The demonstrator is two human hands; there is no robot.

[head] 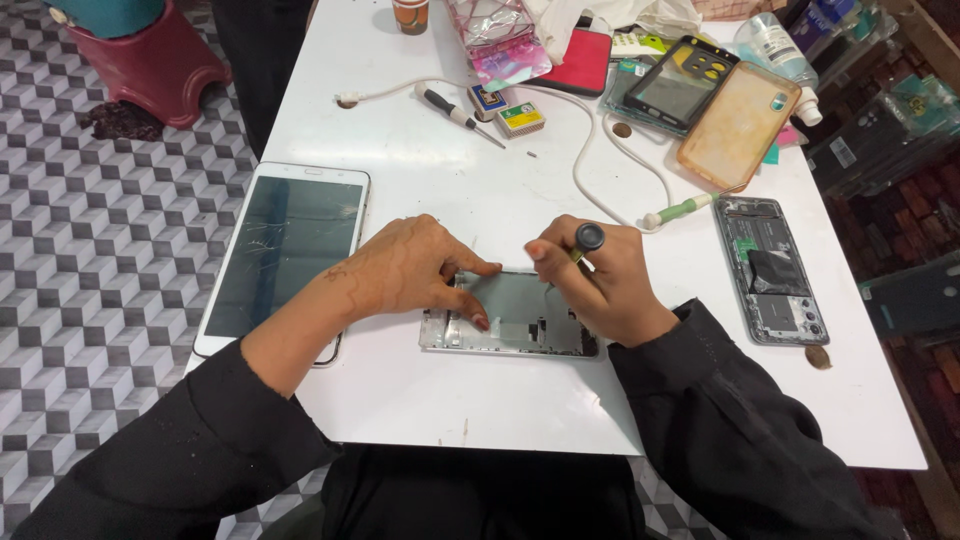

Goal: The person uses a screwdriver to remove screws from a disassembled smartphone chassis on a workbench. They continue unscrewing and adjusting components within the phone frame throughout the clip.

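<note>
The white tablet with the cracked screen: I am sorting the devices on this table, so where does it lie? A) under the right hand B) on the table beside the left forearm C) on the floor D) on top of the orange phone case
B: the white tablet lies flat on the white table, beside the left hand and its forearm.
</note>
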